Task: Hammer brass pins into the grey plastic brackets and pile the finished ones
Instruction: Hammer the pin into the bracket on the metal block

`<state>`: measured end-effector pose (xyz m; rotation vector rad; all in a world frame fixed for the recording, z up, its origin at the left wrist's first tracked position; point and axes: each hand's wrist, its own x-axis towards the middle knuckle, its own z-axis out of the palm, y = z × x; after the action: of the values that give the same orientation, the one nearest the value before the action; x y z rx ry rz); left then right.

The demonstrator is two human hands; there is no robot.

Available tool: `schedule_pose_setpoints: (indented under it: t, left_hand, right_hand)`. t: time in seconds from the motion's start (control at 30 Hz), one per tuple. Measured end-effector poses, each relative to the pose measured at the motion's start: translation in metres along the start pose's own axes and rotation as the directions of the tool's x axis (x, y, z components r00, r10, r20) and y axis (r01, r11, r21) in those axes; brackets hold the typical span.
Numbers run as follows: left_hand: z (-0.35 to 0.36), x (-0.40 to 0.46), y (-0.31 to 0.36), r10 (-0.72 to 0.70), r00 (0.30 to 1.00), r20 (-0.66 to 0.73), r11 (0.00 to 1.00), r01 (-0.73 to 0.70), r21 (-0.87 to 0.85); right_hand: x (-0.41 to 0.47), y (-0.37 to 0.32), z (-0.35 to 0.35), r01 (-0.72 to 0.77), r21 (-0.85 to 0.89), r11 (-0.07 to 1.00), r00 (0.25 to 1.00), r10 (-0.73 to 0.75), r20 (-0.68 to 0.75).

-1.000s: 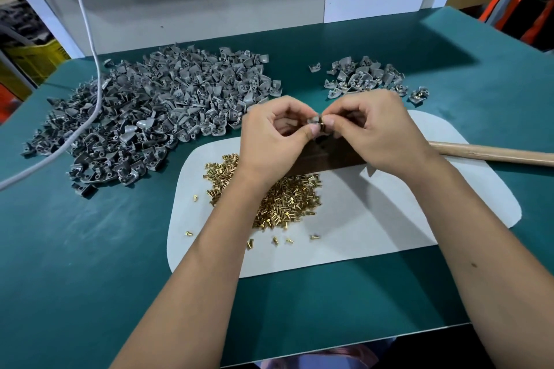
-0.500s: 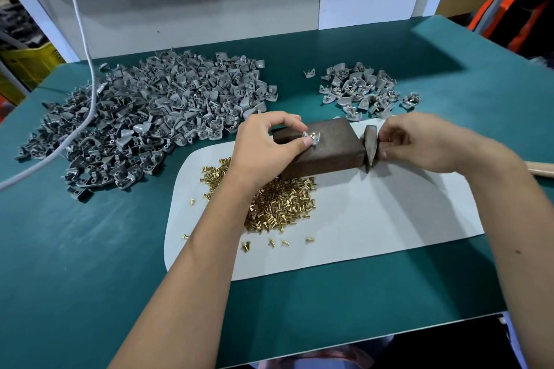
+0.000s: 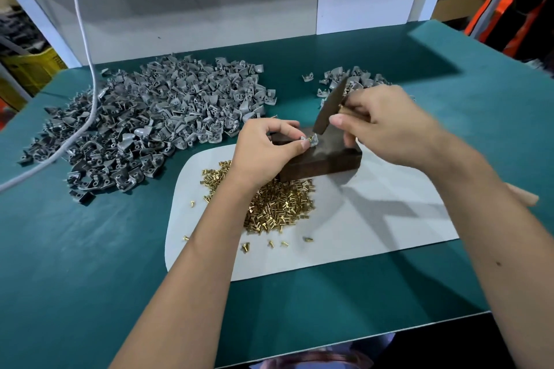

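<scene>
On top of the dark rectangular metal block (image 3: 326, 156), my left hand (image 3: 266, 153) pinches a small grey plastic bracket (image 3: 306, 140) with a brass pin (image 3: 313, 138) standing in it. My right hand (image 3: 386, 126) grips the dark-headed wooden-handled hammer (image 3: 329, 108) close under its head, face just above the pin. I judge this is the striking step; next needs a short straight tap, clear of my fingertips. Loose brass pins (image 3: 278, 207) lie on the white mat (image 3: 374, 225); finished brackets (image 3: 353, 81) are near the worktop's far edge.

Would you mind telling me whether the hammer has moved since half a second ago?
Yes. The hammer, gripped by the right hand, has gone from lying beside the dark block to raised above it, over the bracket.
</scene>
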<state>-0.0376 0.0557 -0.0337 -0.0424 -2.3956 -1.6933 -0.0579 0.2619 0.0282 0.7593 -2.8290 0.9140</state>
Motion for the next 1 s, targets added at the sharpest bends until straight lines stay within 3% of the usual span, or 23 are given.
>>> schedule_pose_setpoints:
  t: [0.1,0.2,0.23,0.33,0.4,0.53,0.63,0.7,0.83,0.87,1.0]
  left_hand:
    - [0.001,0.0,0.001,-0.022,1.0,0.001,1.0,0.022,-0.022]
    - [0.001,0.001,0.002,-0.037,0.999,-0.001,0.999,0.037,-0.018]
    - [0.001,0.001,0.002,-0.041,0.999,0.0,0.999,0.041,-0.019]
    - [0.0,0.0,0.002,-0.051,0.999,0.002,0.998,0.051,-0.039]
    - [0.001,-0.001,0.004,-0.05,0.999,0.0,0.998,0.05,-0.038]
    - [0.001,-0.001,0.006,-0.049,0.999,-0.004,0.999,0.049,-0.023]
    - [0.001,-0.001,0.006,-0.072,0.997,-0.003,0.997,0.072,-0.039]
    - [0.001,-0.002,0.006,-0.072,0.997,-0.005,0.997,0.072,-0.026]
    - [0.001,-0.002,0.008,-0.066,0.998,-0.008,0.998,0.066,0.0]
    - [0.001,-0.002,0.008,-0.064,0.998,-0.007,0.998,0.064,-0.003]
    - [0.001,-0.003,0.008,-0.062,0.998,-0.011,0.998,0.062,-0.02]
  right_hand:
    - [0.0,-0.008,-0.004,0.006,-0.03,1.0,0.999,-0.008,-0.052]
    - [-0.002,-0.012,-0.007,0.067,-0.021,0.998,0.977,-0.07,-0.199]
    - [-0.002,-0.013,-0.003,0.071,-0.054,0.996,0.977,-0.08,-0.198]
    - [0.001,-0.017,0.013,0.0,-0.2,0.98,1.0,-0.002,-0.011]
    - [0.003,-0.015,0.011,0.01,-0.245,0.97,1.0,-0.011,0.0]
    - [-0.001,-0.016,0.008,0.085,-0.13,0.988,0.959,-0.117,-0.259]
    - [-0.002,-0.019,0.019,0.024,-0.25,0.968,0.999,-0.035,-0.041]
    - [0.002,-0.021,0.014,0.014,-0.324,0.946,1.0,-0.017,-0.006]
    - [0.0,-0.022,0.008,0.045,-0.209,0.977,0.952,-0.106,-0.288]
    - [-0.001,-0.022,0.011,0.047,-0.188,0.981,0.954,-0.1,-0.283]
    - [-0.003,-0.02,0.019,-0.023,-0.263,0.965,1.0,0.02,-0.013]
